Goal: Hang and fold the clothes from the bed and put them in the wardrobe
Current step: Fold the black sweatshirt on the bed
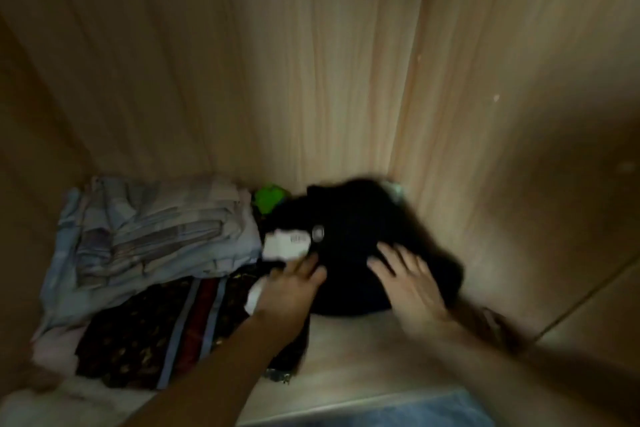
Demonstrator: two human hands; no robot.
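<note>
A folded black garment (349, 229) lies on the wardrobe shelf (346, 357), pushed into the back right corner; a round metal button and a white label show at its left side. My right hand (405, 277) rests flat on it with fingers spread. My left hand (294, 284) touches the garment's left edge near the white label (287, 246), fingers stretched forward. The picture is blurred by motion.
To the left lies a stack of folded clothes: pale blue-grey checked fabric (149, 239) on top, a dark patterned cloth with red and grey stripes (166, 333) below. A green item (268, 199) sits behind. Wooden wardrobe walls (311, 62) close in on three sides.
</note>
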